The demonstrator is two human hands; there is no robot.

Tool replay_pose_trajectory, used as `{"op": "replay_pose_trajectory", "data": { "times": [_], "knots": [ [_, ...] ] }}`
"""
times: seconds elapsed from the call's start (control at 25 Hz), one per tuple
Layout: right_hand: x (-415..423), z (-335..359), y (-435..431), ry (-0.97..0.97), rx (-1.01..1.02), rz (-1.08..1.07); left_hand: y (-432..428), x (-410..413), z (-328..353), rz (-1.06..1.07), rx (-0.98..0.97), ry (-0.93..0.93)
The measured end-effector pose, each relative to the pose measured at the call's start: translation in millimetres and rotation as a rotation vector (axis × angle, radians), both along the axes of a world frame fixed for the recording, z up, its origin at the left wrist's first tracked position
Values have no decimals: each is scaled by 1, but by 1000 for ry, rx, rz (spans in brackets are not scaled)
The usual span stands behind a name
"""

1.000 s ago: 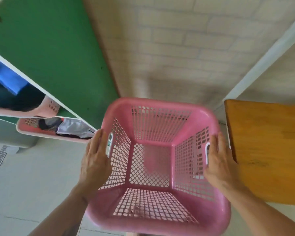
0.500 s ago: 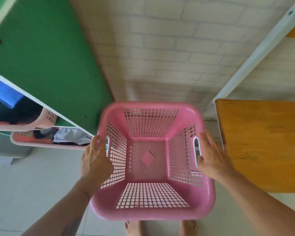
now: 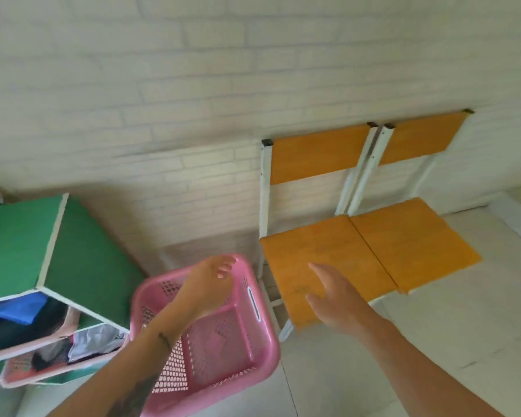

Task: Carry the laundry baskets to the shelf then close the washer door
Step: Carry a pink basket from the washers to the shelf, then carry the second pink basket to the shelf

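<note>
Over at nine o'clock stands the green shelf point(image 3: 18, 245), its cubbies already stuffed: a blue cloth point(image 3: 15, 308) above, and two loaded pink baskets point(image 3: 42, 350) poking out of the lower openings with dark and white laundry showing. Just beside it, toward six o'clock, the empty pink basket point(image 3: 211, 341) sits on the tiled floor point(image 3: 373, 356), and nobody is holding it!

Left hand point(image 3: 208, 284) hovers over the basket's far rim, fingers loose and spread, gripping nothing. Right hand point(image 3: 331, 299) is out at three o'clock of the basket, palm open, fingers apart, floating in front of the near orange chair point(image 3: 322, 266), with a second chair point(image 3: 409, 239) touching it at the right.

Now the risks, as I read them. That basket rests on the floor beside the shelf, not in it, and I can't spot a free cubby from here, so it may be left short of its spot. It also appears to sit close to the person's feet, so a turn away could clip it and send that light plastic skidding. The chair leg stands just beside the basket's right wall, so a careless shove could jam it there. And the washer door? Nowhere in view, so that step is still waiting, and a swinging right arm could knock the chair seat on the way round.
</note>
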State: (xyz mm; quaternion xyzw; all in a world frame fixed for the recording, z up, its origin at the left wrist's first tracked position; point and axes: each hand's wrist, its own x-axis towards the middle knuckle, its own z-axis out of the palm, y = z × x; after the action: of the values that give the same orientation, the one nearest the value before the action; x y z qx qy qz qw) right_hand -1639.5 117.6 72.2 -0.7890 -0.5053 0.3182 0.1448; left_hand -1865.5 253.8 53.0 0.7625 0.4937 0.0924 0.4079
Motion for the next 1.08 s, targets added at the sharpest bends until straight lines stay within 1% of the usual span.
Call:
{"op": "replay_pose_trajectory", "data": {
  "times": [0.12,0.24,0.4,0.6,0.72,0.88,1.08],
  "knots": [
    [56,34,-60,-14,49,-97,-38,79,39,-108,-9,-35],
    [134,60,-137,-68,136,-202,-95,178,73,-188,-25,-80],
    [235,81,-243,-129,182,-317,-183,300,100,-388,-5,-48],
    [351,108,-357,-215,212,-515,-281,443,131,-597,-6,-65],
    [407,122,-403,-259,239,-617,-311,525,143,-692,-10,-99],
    [488,124,-452,-295,205,-767,-340,647,150,-832,-10,-164],
    [608,134,-492,-332,209,-944,-366,810,144,-969,54,-237]
  ]
}}
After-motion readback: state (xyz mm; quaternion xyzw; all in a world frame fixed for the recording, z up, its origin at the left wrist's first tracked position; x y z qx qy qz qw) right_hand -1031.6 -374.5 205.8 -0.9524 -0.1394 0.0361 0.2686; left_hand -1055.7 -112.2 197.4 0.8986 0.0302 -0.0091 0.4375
